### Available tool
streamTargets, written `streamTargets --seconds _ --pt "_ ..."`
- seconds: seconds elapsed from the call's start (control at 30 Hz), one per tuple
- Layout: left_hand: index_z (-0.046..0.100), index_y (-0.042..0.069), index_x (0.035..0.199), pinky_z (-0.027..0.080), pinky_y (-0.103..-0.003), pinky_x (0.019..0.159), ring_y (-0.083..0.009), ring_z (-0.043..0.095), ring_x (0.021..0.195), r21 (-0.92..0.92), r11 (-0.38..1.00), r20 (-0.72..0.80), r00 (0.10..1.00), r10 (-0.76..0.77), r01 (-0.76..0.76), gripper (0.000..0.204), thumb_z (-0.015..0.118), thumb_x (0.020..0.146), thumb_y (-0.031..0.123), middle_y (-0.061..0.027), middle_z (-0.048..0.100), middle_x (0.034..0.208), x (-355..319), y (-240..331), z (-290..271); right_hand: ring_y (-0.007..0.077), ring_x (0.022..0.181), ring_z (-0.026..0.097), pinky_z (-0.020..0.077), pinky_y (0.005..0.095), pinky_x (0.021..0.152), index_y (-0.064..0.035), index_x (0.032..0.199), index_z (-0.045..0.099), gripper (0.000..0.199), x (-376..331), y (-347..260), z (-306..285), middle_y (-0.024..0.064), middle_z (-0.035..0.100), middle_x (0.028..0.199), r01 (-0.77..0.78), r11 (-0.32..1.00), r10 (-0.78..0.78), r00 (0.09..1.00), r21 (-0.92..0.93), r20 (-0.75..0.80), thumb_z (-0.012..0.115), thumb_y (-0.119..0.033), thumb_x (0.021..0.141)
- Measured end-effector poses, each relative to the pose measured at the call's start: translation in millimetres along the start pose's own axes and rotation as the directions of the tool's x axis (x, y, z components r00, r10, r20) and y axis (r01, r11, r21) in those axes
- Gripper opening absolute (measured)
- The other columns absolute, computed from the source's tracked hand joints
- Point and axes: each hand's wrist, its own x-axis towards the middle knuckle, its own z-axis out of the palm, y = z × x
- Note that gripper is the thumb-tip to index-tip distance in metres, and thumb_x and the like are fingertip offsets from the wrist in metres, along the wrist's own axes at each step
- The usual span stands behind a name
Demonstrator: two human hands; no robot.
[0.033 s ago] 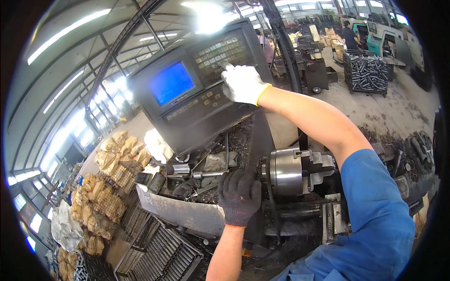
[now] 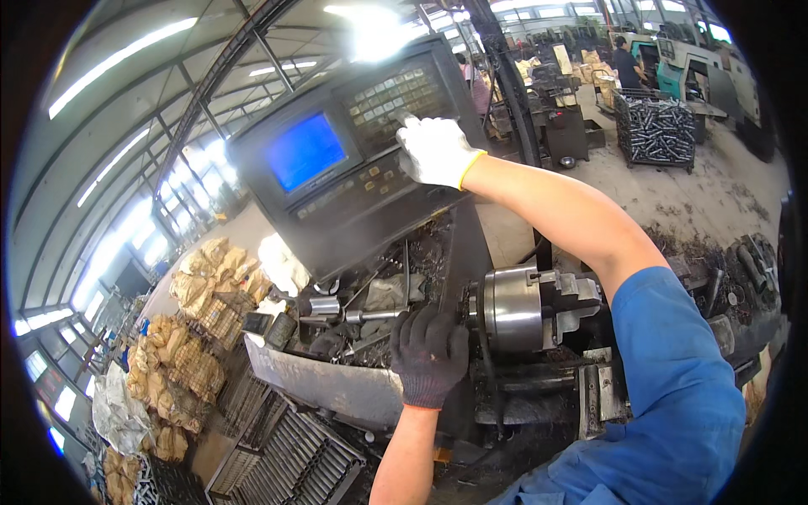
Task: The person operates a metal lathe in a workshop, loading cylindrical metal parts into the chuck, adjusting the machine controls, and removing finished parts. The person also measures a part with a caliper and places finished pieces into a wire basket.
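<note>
A machine control panel (image 2: 337, 244) with a lit blue screen (image 2: 305, 151) and a keypad (image 2: 391, 94) stands tilted before me. My right hand (image 2: 438, 151), in a white glove with a yellow cuff, reaches to the keys beside the screen. Its fingertips are partly hidden, and I see nothing held in it. In a dark glove, my left hand (image 2: 429, 353) lies with fingers extended on the machine's near edge, below a metal rod (image 2: 370, 316). Just right of it sits a shiny lathe chuck (image 2: 513, 309) with stepped jaws (image 2: 576, 301).
Metal tools and dark chips litter the ledge under the panel. A crate (image 2: 286, 454) of metal bars stands low at the left, near stacked tan sacks (image 2: 172, 358). Farther right are a wire bin (image 2: 656, 130) of metal parts and a person (image 2: 627, 66) by another machine.
</note>
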Motion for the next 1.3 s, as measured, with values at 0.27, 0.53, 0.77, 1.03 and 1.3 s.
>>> streamTargets --seconds 0.27,0.53,0.77,1.03,1.3 --pt "0.072 0.014 0.112 0.051 -0.053 0.107 -0.0343 0.070 0.109 0.024 0.999 0.023 0.999 0.029 -0.030 0.029 0.078 0.085 0.025 -0.0107 0.071 0.117 -4 -3 4 0.0372 0.087 0.077 0.0604 0.0514 0.075 -0.0053 0.095 0.076 0.023 13 9 -2 0.0202 0.073 0.104 -0.075 0.997 0.075 0.997 -0.006 -0.007 0.068 -0.025 0.088" --pt "0.069 0.015 0.112 0.050 -0.052 0.106 -0.0327 0.069 0.109 0.034 0.998 0.060 0.997 0.041 -0.043 0.028 0.078 0.088 0.026 -0.0093 0.070 0.117 0 -1 3 0.0366 0.088 0.078 0.0608 0.0505 0.076 -0.0036 0.096 0.077 0.023 27 22 3 0.0204 0.075 0.106 -0.034 0.997 0.041 0.994 -0.069 0.100 0.066 -0.023 0.089" --pt "0.068 0.015 0.113 0.050 -0.053 0.106 -0.0312 0.069 0.109 0.058 0.996 0.042 0.997 0.068 -0.071 0.029 0.079 0.089 0.028 -0.0087 0.070 0.116 -2 -6 1 0.0378 0.087 0.078 0.0609 0.0511 0.075 -0.0045 0.092 0.077 0.020 -10 29 -17 0.0222 0.075 0.109 -0.076 0.996 0.075 0.997 0.054 0.024 0.067 -0.022 0.089" --pt "0.065 0.012 0.116 0.050 -0.054 0.106 -0.0342 0.069 0.107 0.066 0.994 0.054 0.995 0.085 -0.088 0.035 0.080 0.089 0.027 -0.0114 0.070 0.118 -2 -6 5 0.0362 0.085 0.076 0.0609 0.0487 0.076 -0.0057 0.089 0.075 0.018 -25 65 3 0.0225 0.075 0.109 -0.070 0.998 0.070 0.997 -0.006 -0.020 0.069 -0.022 0.087" --pt "0.071 0.011 0.107 0.051 -0.055 0.104 -0.0378 0.070 0.106 0.067 0.997 0.059 0.997 0.044 -0.048 0.026 0.077 0.087 0.026 -0.0134 0.073 0.116 -2 -2 4 0.0342 0.091 0.076 0.0598 0.0482 0.075 0.0022 0.097 0.077 0.021 -15 59 9 0.0202 0.075 0.105 0.088 0.967 -0.061 0.991 -0.241 0.117 0.066 -0.014 0.089"
